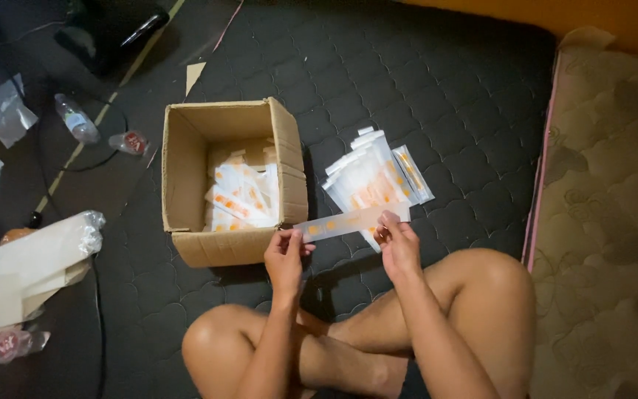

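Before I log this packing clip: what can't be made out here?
Head view only:
- Orange contents of the strip packet between left hand and right hand: too small.
- Lower layers in the cardboard box: hidden by top packets.
- White bag: cut by left edge.
- Dark object top left: too dim.

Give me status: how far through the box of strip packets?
Done: a fanned pile of packets lies on the dark mattress beside the cardboard box. In hand: left hand and right hand hold one strip packet by its ends. Left: more packets in the box, count unclear.
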